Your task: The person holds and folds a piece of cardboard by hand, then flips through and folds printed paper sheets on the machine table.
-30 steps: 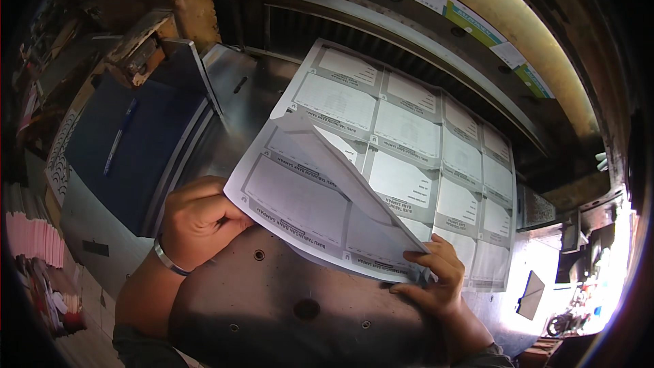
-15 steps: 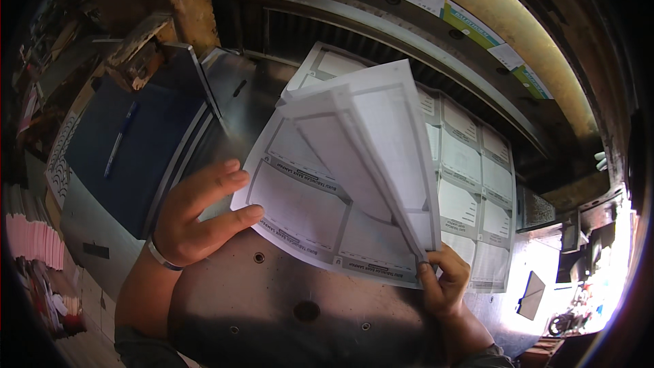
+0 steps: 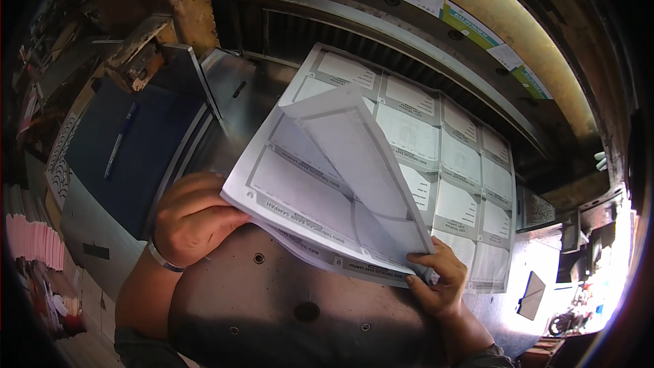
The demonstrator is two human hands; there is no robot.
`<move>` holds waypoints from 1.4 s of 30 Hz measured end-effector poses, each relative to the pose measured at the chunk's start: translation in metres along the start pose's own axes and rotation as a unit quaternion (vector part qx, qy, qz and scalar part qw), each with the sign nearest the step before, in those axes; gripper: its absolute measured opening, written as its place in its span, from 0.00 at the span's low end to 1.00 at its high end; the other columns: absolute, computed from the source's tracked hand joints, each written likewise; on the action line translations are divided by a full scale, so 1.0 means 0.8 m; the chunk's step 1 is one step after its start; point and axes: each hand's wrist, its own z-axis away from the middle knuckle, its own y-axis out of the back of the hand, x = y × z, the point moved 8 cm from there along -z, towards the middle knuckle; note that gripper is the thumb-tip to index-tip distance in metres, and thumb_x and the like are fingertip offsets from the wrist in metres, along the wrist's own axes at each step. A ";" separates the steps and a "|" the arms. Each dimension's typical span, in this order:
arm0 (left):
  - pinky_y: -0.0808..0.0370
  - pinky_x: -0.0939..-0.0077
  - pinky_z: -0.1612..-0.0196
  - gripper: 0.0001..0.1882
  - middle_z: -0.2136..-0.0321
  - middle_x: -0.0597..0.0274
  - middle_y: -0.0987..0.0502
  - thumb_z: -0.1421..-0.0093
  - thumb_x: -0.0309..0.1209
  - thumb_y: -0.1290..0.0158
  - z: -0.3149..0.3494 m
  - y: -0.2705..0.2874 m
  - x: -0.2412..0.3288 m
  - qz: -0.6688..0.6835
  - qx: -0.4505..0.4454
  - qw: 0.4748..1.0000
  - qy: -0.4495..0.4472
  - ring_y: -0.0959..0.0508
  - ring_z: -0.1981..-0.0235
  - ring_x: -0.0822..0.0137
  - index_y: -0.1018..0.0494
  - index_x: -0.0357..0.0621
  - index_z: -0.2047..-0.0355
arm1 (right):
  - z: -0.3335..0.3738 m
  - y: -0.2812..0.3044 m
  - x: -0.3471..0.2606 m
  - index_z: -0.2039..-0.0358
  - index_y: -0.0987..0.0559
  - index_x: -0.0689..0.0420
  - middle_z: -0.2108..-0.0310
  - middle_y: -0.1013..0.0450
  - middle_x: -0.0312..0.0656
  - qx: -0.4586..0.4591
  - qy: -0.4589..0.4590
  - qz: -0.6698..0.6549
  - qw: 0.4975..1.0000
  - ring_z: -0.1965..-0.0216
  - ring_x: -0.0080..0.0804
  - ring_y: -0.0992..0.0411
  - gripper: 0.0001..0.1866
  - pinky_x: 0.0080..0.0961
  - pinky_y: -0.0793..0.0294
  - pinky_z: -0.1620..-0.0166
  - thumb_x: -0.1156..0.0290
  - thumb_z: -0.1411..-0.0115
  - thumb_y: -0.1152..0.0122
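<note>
Several printed paper sheets, white with grey form panels, are lifted and bent over the metal table. My left hand pinches their near left corner between thumb and fingers. At the near right edge, my right hand grips the sheets, thumb below and fingers over the edge. One sheet's far corner curls up and folds over toward the right. Behind and to the right lies a spread of similar printed sheets, partly hidden by the held ones.
On the left a pen lies on a dark blue board. An upright metal plate stands beside it. The metal table has screw holes in front. Pink paper stacks sit at far left; a yellowed machine beam arches behind.
My left hand has closed from spread fingers onto the sheets' near left corner. The raised sheets have dropped lower, uncovering more of the spread behind. My right hand still grips the right edge.
</note>
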 end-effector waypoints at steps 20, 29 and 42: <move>0.20 0.63 0.53 0.28 0.52 0.53 0.22 0.59 0.23 0.27 0.009 -0.005 -0.012 0.004 0.049 0.998 0.033 0.20 0.53 0.54 0.23 0.48 0.56 | -0.002 -0.005 -0.009 0.64 0.17 0.60 0.62 0.19 0.47 -0.021 0.015 0.028 0.999 0.58 0.47 0.20 0.14 0.55 0.32 0.39 0.75 0.54 0.30; 0.24 0.58 0.45 0.15 0.46 0.52 0.23 0.59 0.28 0.27 0.011 -0.005 -0.005 -0.052 -0.022 0.998 -0.024 0.25 0.43 0.47 0.23 0.49 0.73 | -0.005 -0.001 -0.012 0.64 0.16 0.59 0.61 0.19 0.48 -0.024 0.013 0.024 0.999 0.57 0.46 0.20 0.14 0.55 0.31 0.40 0.74 0.53 0.28; 0.23 0.65 0.54 0.32 0.61 0.53 0.24 0.50 0.47 0.26 0.035 -0.032 -0.066 0.079 0.049 0.970 0.224 0.21 0.54 0.58 0.33 0.40 0.60 | -0.006 -0.018 -0.037 0.64 0.17 0.55 0.55 0.20 0.44 -0.054 0.095 0.148 0.983 0.53 0.42 0.21 0.14 0.57 0.27 0.42 0.68 0.53 0.26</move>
